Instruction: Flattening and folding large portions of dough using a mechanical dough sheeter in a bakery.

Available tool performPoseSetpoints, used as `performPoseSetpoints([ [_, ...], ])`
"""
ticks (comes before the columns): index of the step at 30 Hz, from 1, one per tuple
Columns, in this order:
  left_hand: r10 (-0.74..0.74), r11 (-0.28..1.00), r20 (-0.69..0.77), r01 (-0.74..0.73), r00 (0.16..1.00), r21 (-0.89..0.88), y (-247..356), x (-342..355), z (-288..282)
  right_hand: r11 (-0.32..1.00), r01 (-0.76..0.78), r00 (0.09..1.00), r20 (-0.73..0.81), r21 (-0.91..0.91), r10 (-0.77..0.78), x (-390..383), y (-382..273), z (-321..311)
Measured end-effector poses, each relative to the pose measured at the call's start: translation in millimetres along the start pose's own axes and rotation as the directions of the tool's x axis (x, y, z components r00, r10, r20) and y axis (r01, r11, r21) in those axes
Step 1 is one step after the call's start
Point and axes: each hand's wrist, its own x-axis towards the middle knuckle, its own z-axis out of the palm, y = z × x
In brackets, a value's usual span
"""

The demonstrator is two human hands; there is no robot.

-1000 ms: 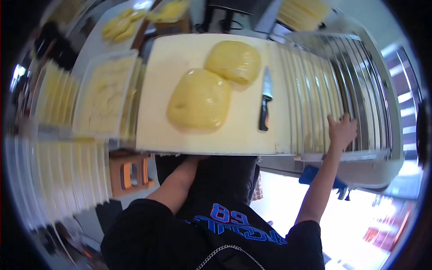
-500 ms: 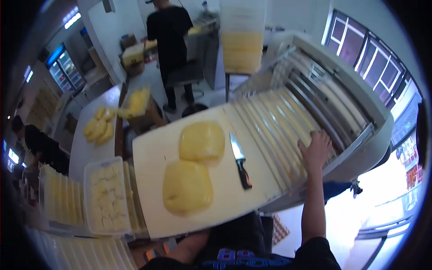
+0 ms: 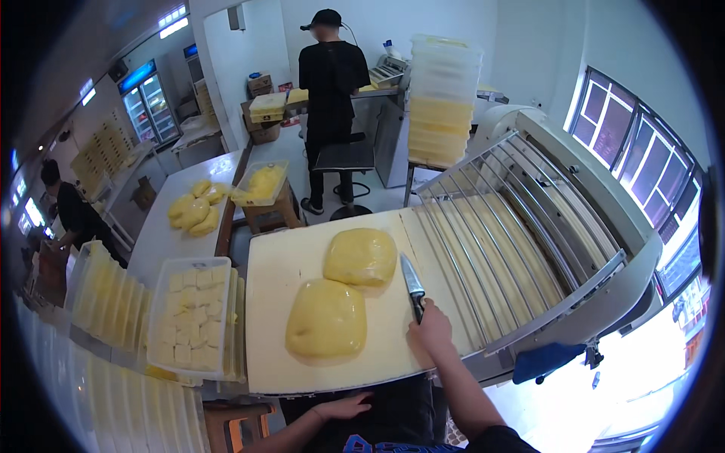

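Dough masses (image 3: pixel 326 321), two in number, glossy and yellow, are seen in the head view on the cream work surface (image 3: pixel 272 260), one nearer and one farther, set close together. Half a second ago the right hand (image 3: pixel 433 328) was laid on the barred metal guard (image 3: pixel 556 303); it has now been brought to the black handle of the single knife (image 3: pixel 412 278), which is laid just right of the farther mass, blade pointing away. Attention is thereby judged to have been shifted from guard to knife, with both masses left whole. The handle's rear is covered by the right hand; whether its fingers are fully closed there cannot be told. The left hand (image 3: pixel 345 408), hidden then, is now shown below the surface's near edge, its fingers loosely extended, with nothing seen in them. To the left, one translucent tub (image 3: pixel 192 263) is filled with pale cut blocks, too crowded to be counted surely. On the white side table (image 3: pixel 162 245), about four yellow lumps (image 3: pixel 198 208) are heaped. Two co-workers are seen beyond: one person (image 3: pixel 328 79) ahead, another person (image 3: pixel 75 215) at far left.
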Motion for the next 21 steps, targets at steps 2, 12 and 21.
performPoseSetpoints([
  [2,0.110,0.992,0.136,-0.101,0.985,-0.071,44,-40,-11,0.998,-0.039,0.997,0.075,0.051,0.035,5,7,-31],
  [12,0.464,0.881,-0.702,-0.365,0.540,0.301,177,-14,-152,0.970,0.120,0.677,-0.697,-0.213,-0.236,69,100,-365],
  [21,0.606,0.695,-0.738,0.254,0.298,0.673,131,92,-209,0.934,-0.052,0.787,-0.591,-0.352,-0.179,120,286,-497],
])
